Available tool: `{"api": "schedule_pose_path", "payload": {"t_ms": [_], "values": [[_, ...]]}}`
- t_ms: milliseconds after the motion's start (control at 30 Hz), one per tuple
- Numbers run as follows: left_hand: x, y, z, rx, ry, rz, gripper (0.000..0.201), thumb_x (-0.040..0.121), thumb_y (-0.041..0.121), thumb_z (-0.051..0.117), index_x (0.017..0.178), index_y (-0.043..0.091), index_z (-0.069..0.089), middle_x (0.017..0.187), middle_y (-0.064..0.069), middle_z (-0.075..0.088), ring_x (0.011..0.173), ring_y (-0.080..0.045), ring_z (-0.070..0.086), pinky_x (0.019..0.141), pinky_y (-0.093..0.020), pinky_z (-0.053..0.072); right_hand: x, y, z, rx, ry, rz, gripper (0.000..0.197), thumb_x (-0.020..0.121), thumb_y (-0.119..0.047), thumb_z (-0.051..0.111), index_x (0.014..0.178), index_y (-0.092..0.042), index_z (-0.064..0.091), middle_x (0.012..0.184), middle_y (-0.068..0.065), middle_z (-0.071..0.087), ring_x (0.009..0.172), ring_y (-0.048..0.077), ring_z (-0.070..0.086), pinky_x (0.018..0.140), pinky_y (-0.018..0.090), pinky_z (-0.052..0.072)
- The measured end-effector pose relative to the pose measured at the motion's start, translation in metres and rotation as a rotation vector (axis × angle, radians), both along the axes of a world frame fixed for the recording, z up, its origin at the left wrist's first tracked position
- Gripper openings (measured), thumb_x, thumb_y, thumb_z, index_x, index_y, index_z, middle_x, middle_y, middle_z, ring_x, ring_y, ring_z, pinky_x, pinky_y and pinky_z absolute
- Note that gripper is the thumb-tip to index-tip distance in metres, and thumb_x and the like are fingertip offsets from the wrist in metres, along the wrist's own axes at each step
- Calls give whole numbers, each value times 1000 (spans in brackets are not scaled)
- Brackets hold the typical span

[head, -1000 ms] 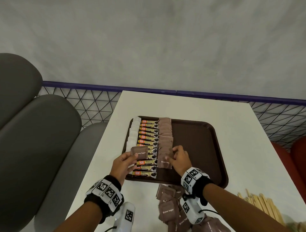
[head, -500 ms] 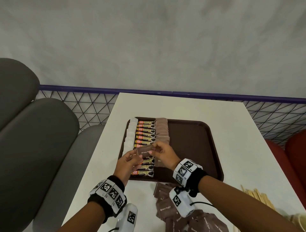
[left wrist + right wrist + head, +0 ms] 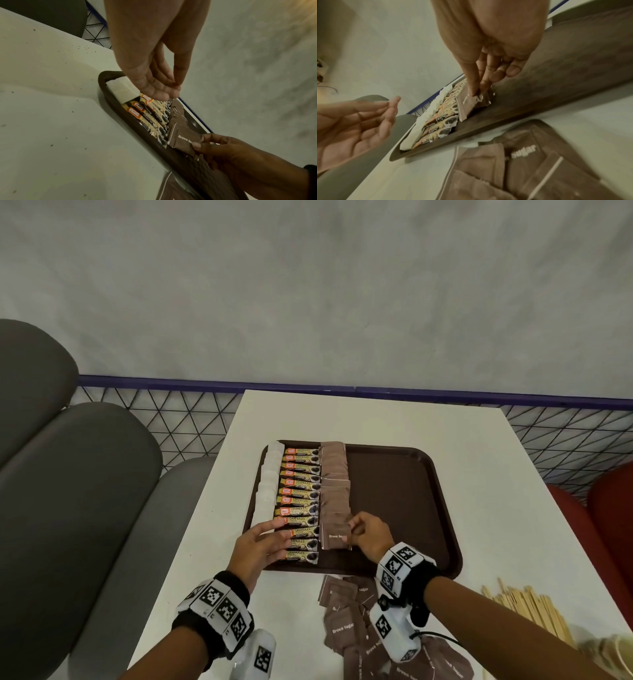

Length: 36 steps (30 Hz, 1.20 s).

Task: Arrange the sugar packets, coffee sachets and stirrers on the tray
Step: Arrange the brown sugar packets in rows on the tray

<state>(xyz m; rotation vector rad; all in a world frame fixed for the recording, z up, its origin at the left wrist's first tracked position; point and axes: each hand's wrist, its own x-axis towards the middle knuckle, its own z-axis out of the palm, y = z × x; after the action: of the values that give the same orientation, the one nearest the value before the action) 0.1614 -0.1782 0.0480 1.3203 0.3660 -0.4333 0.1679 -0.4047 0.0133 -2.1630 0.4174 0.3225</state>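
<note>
A dark brown tray holds three columns: white sugar packets on the left, coffee sachets in the middle, brown sugar packets to their right. My right hand pinches a brown sugar packet at the near end of the brown column; the wrist views show the same packet tilted over the tray. My left hand hovers with straight fingers over the nearest coffee sachets and holds nothing. Wooden stirrers lie on the table at the right.
Loose brown sugar packets are heaped on the white table just in front of the tray. Grey seat cushions stand to the left, red seats to the right, a mesh barrier beyond.
The brown sugar packet passed from my left hand to my right. The right hand carried it right and down to the near end of the brown column. The left hand opened over the sachets.
</note>
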Motion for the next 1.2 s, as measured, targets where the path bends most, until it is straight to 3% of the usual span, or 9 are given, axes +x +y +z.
{"api": "schedule_pose_path", "payload": {"t_ms": [133,267,367,533,633,733,867,1067,1200], "values": [[-3,1,-3,5,15,-36,20,83,3,65,101,11,63,96,-14,69,88,-25,66,80,-32,53,1,6,-4,-76,7,-2,32,74,-9,73,66,-26,47,62,-7,53,59,7,50,58,18,42],[-8,2,-6,81,3,-158,25,79,5,70,103,11,65,92,-13,70,81,-20,68,73,-26,54,2,9,-8,-254,9,47,32,74,-18,70,64,-29,41,80,2,61,84,23,57,78,34,49],[-14,-2,-8,150,-8,-310,37,63,17,73,99,12,66,89,-8,70,77,-15,67,68,-22,53,-2,10,-5,-334,-21,66,26,79,-23,66,74,-30,41,89,2,60,95,23,51,82,33,44],[-28,-7,-14,286,-35,-556,25,76,12,72,98,20,63,89,0,66,82,-10,61,69,-20,50,-20,-2,2,-265,-162,47,21,84,-26,63,89,-23,43,69,-15,42,89,13,40,80,29,39],[-42,-8,-25,469,-165,-695,29,82,17,71,106,28,58,107,0,58,89,-10,58,71,-14,48,-42,-18,9,-181,-202,33,15,84,-17,62,86,-20,48,72,-11,46,86,13,43,77,25,38],[-59,-17,-31,658,-339,-856,53,79,25,73,124,33,45,128,5,42,112,-12,47,83,-7,40,-72,-35,14,-116,-167,96,12,82,-8,62,81,-16,53,75,-2,56,77,16,54,72,23,40],[-73,-28,-37,824,-423,-989,89,78,38,72,148,23,19,148,3,23,135,-15,23,106,-19,21,-104,-53,16,-247,-43,227,6,85,-13,57,83,-17,61,90,7,65,85,17,59,73,22,38],[-87,-43,-40,965,-487,-1038,95,83,37,66,150,20,2,152,0,17,137,-18,19,112,-27,23,-119,-41,0,-300,57,172,38,91,-29,53,121,-5,54,119,13,50,114,25,48,97,23,32],[-93,-46,-41,1006,-578,-1047,75,88,32,60,148,18,17,148,-1,22,134,-17,24,109,-21,26,-121,-12,-6,-162,19,127,54,85,-39,60,129,-10,46,124,13,43,120,27,42,106,31,33]]}}
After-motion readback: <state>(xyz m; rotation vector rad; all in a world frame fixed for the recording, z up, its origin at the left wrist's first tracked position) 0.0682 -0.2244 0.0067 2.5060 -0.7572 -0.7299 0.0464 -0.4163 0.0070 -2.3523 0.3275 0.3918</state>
